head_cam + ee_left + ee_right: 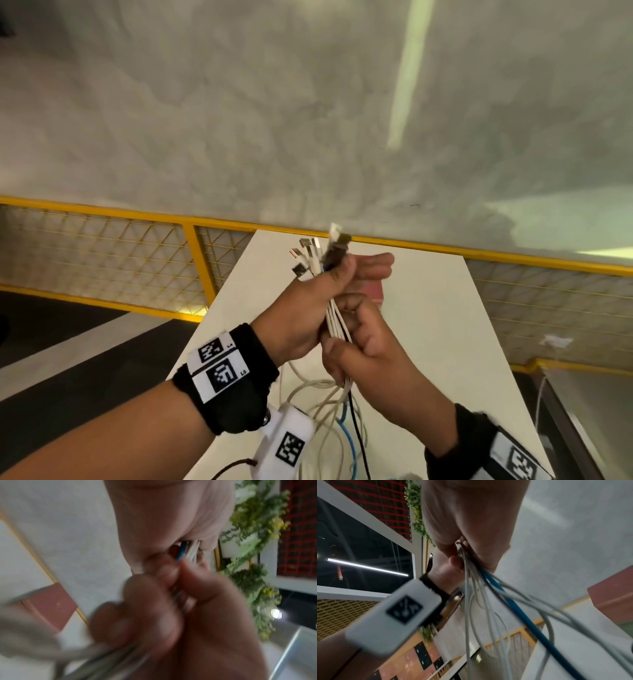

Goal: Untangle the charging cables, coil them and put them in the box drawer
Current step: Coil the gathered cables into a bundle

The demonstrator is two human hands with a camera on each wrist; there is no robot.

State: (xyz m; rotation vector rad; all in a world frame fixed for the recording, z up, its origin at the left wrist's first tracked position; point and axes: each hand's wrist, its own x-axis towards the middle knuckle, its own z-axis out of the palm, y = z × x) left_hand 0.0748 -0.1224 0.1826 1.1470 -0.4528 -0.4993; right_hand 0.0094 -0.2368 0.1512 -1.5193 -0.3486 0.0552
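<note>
Above the white table (462, 342), my two hands hold a bundle of charging cables (335, 320): several white ones, a blue one (513, 608) and a black one. My left hand (342, 277) grips the bundle just below the plug ends (313, 255), which fan out upward. Directly beneath it my right hand (346, 329) curls its fingers round the same strands. Below the right hand the cables (488, 601) hang loose in tangled loops. A pink box (371, 291) stands on the table, mostly hidden behind the hands. The left wrist view is blurred; cables (187, 549) show between fingers.
A yellow mesh railing (205, 260) runs behind the table's far end, with a grey concrete floor beyond it. A metal-topped surface (589, 411) lies to the right of the table. The pink box (616, 595) also shows in the right wrist view.
</note>
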